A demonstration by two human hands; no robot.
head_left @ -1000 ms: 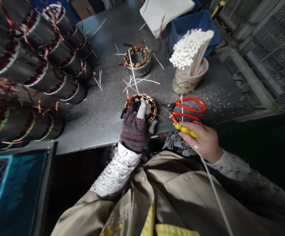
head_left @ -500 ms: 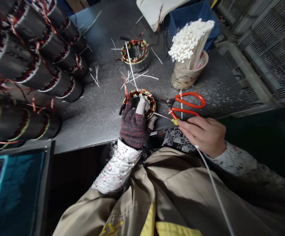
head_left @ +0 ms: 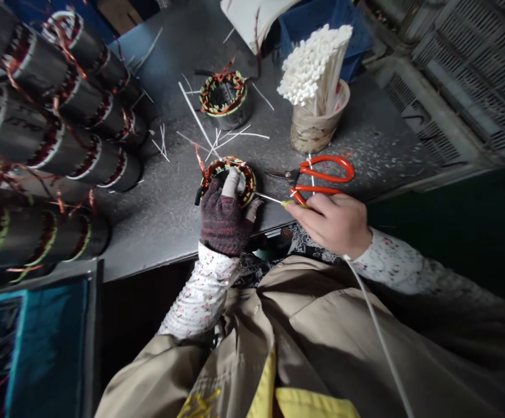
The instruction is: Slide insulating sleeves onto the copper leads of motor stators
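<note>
- Grey metal table (head_left: 161, 226) under it all, with metal cores (head_left: 30, 125) stacked along the left side.
- Beyond the work, off to the right: a cup (head_left: 313, 130) crammed with white sticks (head_left: 305, 69).
- Orange-handled scissors (head_left: 348, 168) sit right of the ring, blades aimed left at it, kinda crowding the right hand.
- Left hand (head_left: 224, 220), gloved: one taped finger down inside the ring, taped thumb outside, wall gripped between.
- Right hand (head_left: 335, 223), bare: fingers pressed together, pinching a yellow handle.
- The wound ring (head_left: 249, 186) lies near the table's front edge, opening up, black sleeve end poking left.
- That yellow-handled tool (head_left: 274, 200): long axis runs crosswise, shaft pointing left at the ring's right rim. Can't tell where the tip ends.
</note>
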